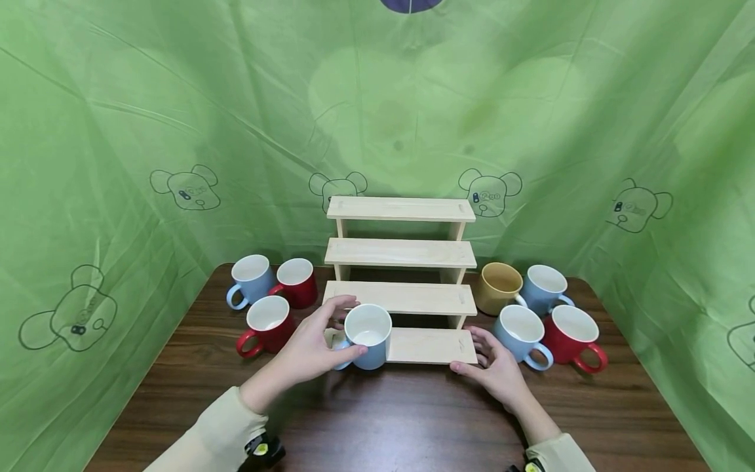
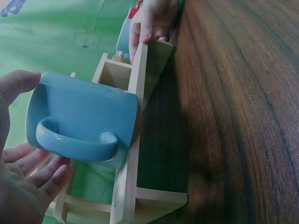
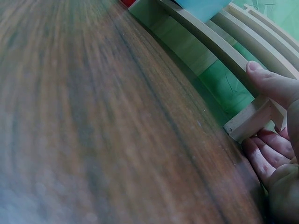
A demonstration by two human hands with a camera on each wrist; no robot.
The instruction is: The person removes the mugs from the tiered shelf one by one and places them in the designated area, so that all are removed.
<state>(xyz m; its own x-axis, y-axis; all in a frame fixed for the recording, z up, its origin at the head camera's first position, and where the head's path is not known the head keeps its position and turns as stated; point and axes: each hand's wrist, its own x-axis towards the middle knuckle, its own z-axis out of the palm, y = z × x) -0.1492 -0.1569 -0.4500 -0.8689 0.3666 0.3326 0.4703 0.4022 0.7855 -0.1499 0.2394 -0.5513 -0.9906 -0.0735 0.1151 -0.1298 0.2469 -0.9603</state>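
Observation:
A light blue mug (image 1: 367,341) with a white inside stands at the lowest step of a pale wooden step rack (image 1: 398,298), left of the middle. My left hand (image 1: 312,344) holds the mug from the left, thumb at the front of its rim and fingers round the far side. Its handle (image 2: 77,142) points toward the palm in the left wrist view. My right hand (image 1: 495,367) grips the right end of the lowest step, thumb (image 3: 271,81) on the board and fingers curled by the side support (image 3: 250,119).
On the left stand a blue mug (image 1: 252,282) and two red mugs, one (image 1: 297,285) behind the other (image 1: 271,331). At the right are a mustard mug (image 1: 497,295), two blue mugs (image 1: 520,337) and a red mug (image 1: 572,337). A green curtain (image 1: 401,118) hangs behind the brown table (image 1: 389,426).

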